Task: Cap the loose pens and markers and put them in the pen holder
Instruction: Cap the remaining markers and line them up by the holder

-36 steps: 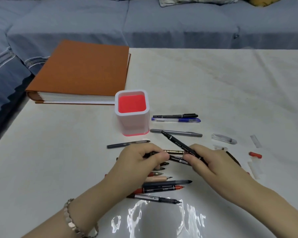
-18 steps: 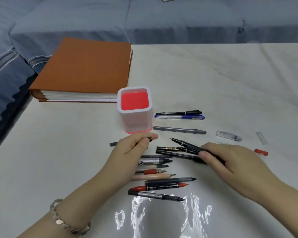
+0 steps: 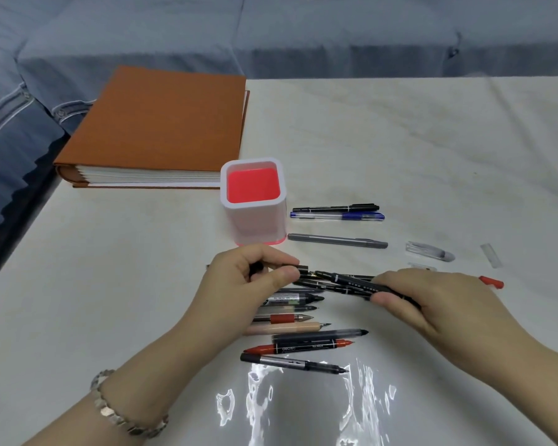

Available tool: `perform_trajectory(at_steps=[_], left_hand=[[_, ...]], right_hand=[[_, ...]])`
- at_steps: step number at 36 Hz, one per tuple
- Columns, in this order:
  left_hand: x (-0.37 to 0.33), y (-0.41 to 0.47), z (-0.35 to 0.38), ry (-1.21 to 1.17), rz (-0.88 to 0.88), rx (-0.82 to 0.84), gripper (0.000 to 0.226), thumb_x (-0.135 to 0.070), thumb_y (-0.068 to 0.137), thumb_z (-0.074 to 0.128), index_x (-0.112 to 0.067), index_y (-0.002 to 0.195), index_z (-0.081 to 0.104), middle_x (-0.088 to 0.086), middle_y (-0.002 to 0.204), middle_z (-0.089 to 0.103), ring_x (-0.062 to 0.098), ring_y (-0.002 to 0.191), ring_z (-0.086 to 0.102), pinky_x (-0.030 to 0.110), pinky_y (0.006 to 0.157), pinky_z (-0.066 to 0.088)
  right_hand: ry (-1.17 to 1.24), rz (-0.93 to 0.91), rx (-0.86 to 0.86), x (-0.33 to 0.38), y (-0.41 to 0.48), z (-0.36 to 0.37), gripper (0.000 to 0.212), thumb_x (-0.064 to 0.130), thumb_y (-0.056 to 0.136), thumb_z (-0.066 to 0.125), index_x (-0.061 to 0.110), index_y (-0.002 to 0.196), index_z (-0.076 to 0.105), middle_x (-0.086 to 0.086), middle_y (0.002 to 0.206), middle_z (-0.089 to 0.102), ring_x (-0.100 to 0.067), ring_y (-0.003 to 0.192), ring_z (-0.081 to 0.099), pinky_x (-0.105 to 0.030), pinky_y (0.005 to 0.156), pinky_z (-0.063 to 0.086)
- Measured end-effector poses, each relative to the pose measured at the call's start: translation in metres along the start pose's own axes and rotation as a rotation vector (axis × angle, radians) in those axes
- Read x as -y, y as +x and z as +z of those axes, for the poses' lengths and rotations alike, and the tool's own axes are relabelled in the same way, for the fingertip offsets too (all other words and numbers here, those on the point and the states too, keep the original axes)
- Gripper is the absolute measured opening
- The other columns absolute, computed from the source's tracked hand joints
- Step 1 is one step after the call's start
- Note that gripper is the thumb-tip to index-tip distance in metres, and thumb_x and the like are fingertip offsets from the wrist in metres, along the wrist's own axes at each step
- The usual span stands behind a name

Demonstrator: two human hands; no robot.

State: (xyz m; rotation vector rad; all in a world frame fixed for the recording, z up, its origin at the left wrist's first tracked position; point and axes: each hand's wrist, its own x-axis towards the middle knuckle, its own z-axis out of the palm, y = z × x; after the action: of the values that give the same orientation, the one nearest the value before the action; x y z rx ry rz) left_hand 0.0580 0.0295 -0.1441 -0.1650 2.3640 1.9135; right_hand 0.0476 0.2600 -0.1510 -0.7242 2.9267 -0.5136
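My left hand (image 3: 255,278) pinches a small black cap (image 3: 302,269) between thumb and forefinger. My right hand (image 3: 432,300) grips a black marker (image 3: 351,281) by its rear end, tip pointing left at the cap's opening. Cap and tip meet just above a pile of uncapped pens (image 3: 303,329) on the white table (image 3: 400,156). The white pen holder (image 3: 255,201) with a red inside stands upright just beyond my left hand. I see nothing in the holder.
Three capped pens (image 3: 335,217) lie to the right of the holder. Loose clear caps (image 3: 430,252) and a red cap (image 3: 492,281) lie at the right. An orange album (image 3: 161,127) sits at the back left. A blue sofa (image 3: 271,33) runs behind the table.
My left hand has picked up the black cap and brought it to the marker's tip. My right hand has lowered the marker and turned it level, pointing left.
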Motion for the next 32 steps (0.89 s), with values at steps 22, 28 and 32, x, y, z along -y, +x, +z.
perform_trajectory(at_steps=[22, 28, 32], left_hand=[[-0.01, -0.001, 0.008, 0.231, 0.138, 0.124, 0.033, -0.008, 0.08, 0.064, -0.036, 0.064, 0.062, -0.028, 0.057, 0.06, -0.009, 0.059, 0.055, 0.002, 0.059, 0.039], [-0.013, 0.012, 0.009, 0.101, 0.041, 0.166, 0.015, -0.023, 0.085, 0.058, -0.02, 0.075, 0.07, -0.012, 0.06, 0.06, 0.0, 0.055, 0.049, 0.008, 0.055, 0.04], [-0.006, 0.024, 0.007, -0.122, -0.201, 0.126, 0.025, -0.023, 0.078, 0.057, -0.024, 0.103, 0.059, -0.005, 0.075, 0.06, 0.01, 0.062, 0.039, 0.02, 0.057, 0.032]], right_hand=[[-0.159, -0.151, -0.216, 0.008, 0.007, 0.003, 0.063, 0.053, 0.094, 0.011, 0.019, 0.059, 0.051, 0.005, 0.043, 0.046, -0.02, 0.033, 0.045, -0.017, 0.035, 0.029], [0.034, 0.111, 0.032, 0.018, 0.011, -0.003, 0.053, 0.07, 0.067, 0.007, 0.034, 0.065, 0.045, 0.007, 0.053, 0.048, -0.009, 0.053, 0.048, -0.019, 0.051, 0.034], [0.429, 0.3, 0.062, 0.007, 0.012, 0.003, 0.019, 0.058, 0.077, 0.04, 0.04, 0.075, 0.047, 0.011, 0.054, 0.061, -0.005, 0.049, 0.048, -0.025, 0.053, 0.038]])
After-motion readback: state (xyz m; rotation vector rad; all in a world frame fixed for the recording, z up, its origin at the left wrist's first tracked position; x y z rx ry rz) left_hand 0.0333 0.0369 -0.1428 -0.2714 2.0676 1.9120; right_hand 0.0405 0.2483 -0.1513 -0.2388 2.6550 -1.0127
